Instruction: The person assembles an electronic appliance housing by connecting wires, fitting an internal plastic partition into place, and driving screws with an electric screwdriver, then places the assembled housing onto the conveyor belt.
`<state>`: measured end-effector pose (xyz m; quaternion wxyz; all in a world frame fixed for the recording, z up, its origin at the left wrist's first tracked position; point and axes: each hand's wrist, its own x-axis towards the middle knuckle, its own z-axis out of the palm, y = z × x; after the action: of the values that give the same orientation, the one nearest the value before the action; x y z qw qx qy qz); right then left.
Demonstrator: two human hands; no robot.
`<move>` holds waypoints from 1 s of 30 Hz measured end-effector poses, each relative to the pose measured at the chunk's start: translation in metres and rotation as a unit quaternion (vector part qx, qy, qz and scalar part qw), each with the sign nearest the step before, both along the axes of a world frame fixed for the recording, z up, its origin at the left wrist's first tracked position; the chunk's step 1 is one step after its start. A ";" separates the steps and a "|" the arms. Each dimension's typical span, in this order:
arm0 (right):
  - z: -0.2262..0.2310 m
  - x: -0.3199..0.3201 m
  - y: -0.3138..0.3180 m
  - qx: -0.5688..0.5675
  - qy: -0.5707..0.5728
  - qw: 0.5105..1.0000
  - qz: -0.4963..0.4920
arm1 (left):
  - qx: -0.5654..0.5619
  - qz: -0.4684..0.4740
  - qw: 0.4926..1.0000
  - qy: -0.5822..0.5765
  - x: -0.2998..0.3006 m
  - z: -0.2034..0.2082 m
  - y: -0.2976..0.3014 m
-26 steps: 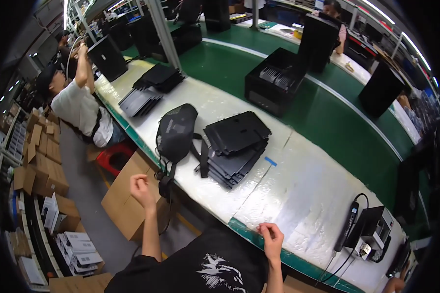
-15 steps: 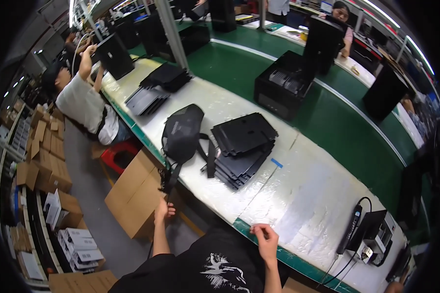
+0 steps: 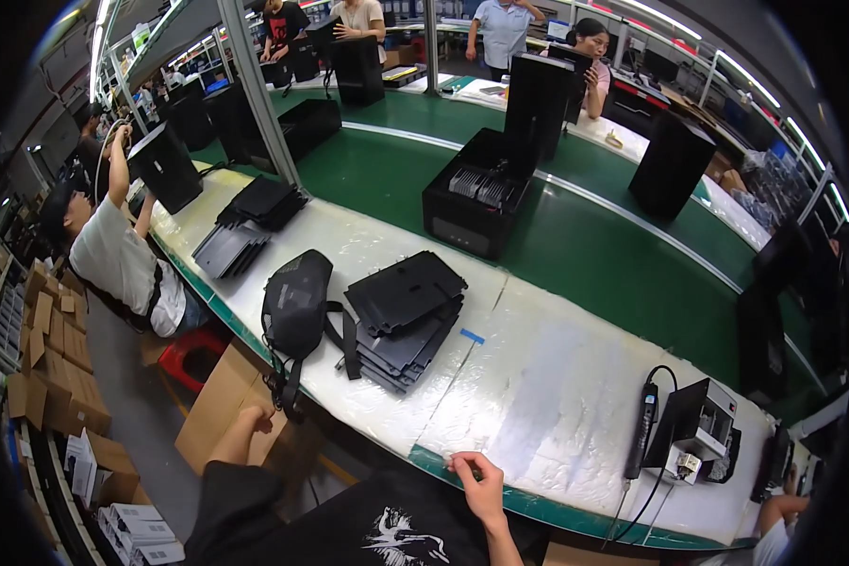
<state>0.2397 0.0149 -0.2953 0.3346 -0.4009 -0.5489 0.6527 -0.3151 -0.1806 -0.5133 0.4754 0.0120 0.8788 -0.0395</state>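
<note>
My left hand [image 3: 253,421] is over the cardboard box [image 3: 215,401] beside the bench, its fingers loosely bent and apart. Just above it, the strap of a black bag [image 3: 298,304] hangs past the bench edge. My right hand [image 3: 479,483] is at the green front edge of the bench [image 3: 538,507], thumb and forefinger pinched together; whatever might be between them is too small to make out. A stack of black flat panels [image 3: 406,294] lies right of the bag, with a strip of blue tape [image 3: 473,336] beside it.
To the right stand a black power strip [image 3: 643,429] and a black-and-silver device [image 3: 696,420] with cables. Beyond the bench, a green conveyor [image 3: 575,259] carries black computer cases [image 3: 472,203]. A person [image 3: 127,250] works at far left, near a red stool [image 3: 187,358]. Cartons [image 3: 71,377] line the left.
My view has shifted, so the bench and its things sit further left. My left hand has drawn in closer over the box; the right stays pinched at the bench edge.
</note>
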 end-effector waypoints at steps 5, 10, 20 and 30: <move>-0.009 0.013 0.000 0.015 -0.029 0.999 -0.021 | -0.090 -0.030 0.944 -0.317 0.080 0.055 0.013; -0.015 0.007 -0.003 -0.032 0.012 0.999 -0.008 | -0.047 -0.132 0.842 -0.521 0.206 0.218 0.038; -0.013 0.005 0.005 0.036 -0.052 0.998 -0.004 | 0.221 -0.030 0.954 -0.201 0.161 0.172 0.036; -0.039 0.078 0.092 0.349 -0.464 0.748 -0.323 | 0.661 -0.433 0.601 0.117 0.301 0.346 0.280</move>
<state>0.3174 0.1065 -0.3344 0.3464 -0.6628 -0.6639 0.0027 -0.0138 0.0996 -0.1673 0.1574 0.6976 0.6049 0.3503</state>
